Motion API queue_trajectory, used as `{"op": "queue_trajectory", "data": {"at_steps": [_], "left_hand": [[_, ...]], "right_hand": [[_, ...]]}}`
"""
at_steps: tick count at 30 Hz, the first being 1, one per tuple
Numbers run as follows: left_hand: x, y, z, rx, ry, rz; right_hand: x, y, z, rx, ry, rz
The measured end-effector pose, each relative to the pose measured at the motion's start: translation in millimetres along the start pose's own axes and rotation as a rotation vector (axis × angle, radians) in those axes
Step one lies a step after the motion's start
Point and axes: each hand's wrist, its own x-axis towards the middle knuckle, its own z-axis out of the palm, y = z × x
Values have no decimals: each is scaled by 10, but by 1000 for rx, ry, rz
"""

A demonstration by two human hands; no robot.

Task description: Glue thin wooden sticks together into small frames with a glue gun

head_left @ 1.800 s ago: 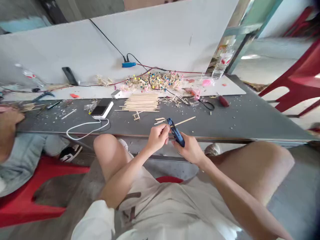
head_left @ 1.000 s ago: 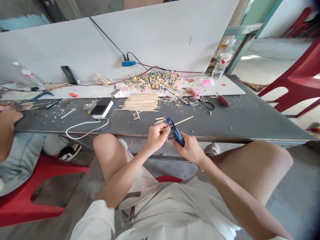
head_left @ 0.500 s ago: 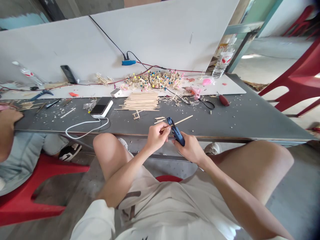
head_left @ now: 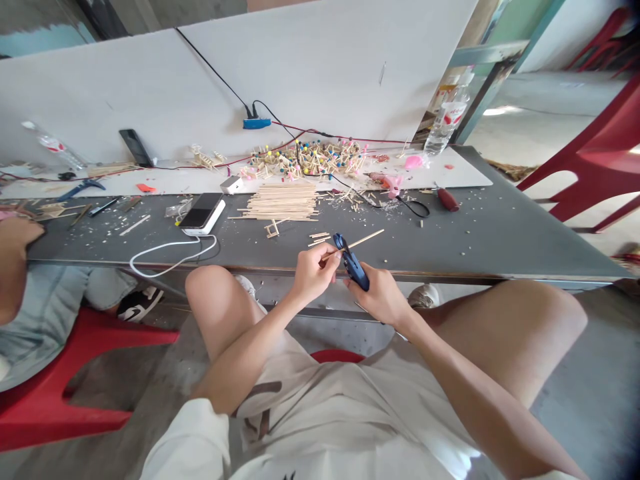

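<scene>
Over the table's front edge, my left hand (head_left: 314,270) pinches a thin wooden stick (head_left: 367,238) that slants up to the right. Blue-handled cutting pliers (head_left: 354,268) are gripped in my right hand (head_left: 383,293), their jaws around or against the stick close to my left fingertips; whether they bite into it I cannot tell. Just beyond lie several short cut stick pieces (head_left: 319,238) and a small wooden frame (head_left: 273,229). Behind these is a neat row of long sticks (head_left: 283,202).
A pile of small stick pieces with coloured balls (head_left: 310,159) lies at the back, with a pink glue gun (head_left: 390,183) beside it. A phone on a white power bank (head_left: 203,213) trails a cable. A red-handled tool (head_left: 447,199) lies right. Another person's hand (head_left: 20,233) is far left.
Almost nothing differs. The view has shifted very slightly; both hands, the stick and the pliers keep the same position relative to each other.
</scene>
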Motion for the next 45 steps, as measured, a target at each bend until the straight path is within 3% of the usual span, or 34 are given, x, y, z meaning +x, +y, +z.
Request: {"op": "queue_trajectory", "data": {"at_steps": [19,27,38,45], "left_hand": [[15,-3,-54,-36,-58,-19],[28,-9,-20,-34,-14,-5],[31,-38,-14,-115,-65,-66],[29,-8,-13,-61,-6,-28]], "right_hand": [[-10,-24,7,-41,-24,51],[16,8,36,-1,13,31],[5,8,31,56,30,-22],[1,-14,32,86,47,-30]]}}
